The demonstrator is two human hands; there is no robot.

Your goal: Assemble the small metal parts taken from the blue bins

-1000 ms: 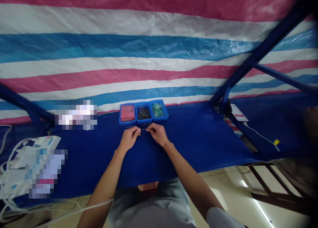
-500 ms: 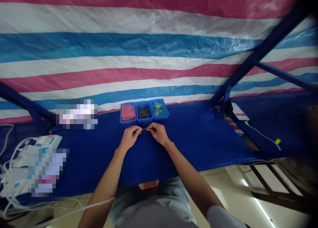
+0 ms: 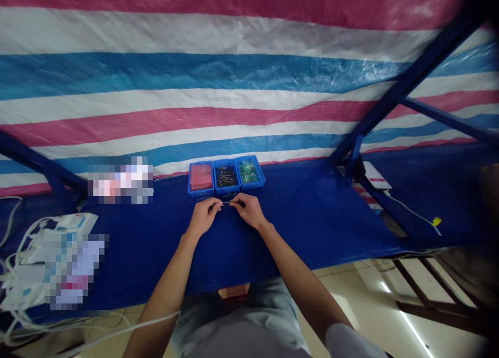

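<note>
My left hand (image 3: 205,215) is closed in a pinch at one end of a thin screw-like rod (image 3: 226,202). My right hand (image 3: 247,210) pinches the other end, so the rod spans the small gap between my fingertips, roughly level. Just beyond it, several dark thin pieces (image 3: 229,196) lie on the blue table in front of the bins. The middle blue bin (image 3: 227,189) is filled with similar dark metal pieces (image 3: 226,176). To its left a blue bin (image 3: 200,193) contains flat red sheets or bags (image 3: 201,176). The right blue bin (image 3: 253,184) contains green clear-plastic items (image 3: 248,171).
The blue table (image 3: 312,212) stretches to both sides, with a striped tarp (image 3: 234,103) behind it. White cables and power strips (image 3: 74,221) crowd the left end. A white device (image 3: 376,175) with a cable rests at the right, beyond a blue metal frame (image 3: 374,116).
</note>
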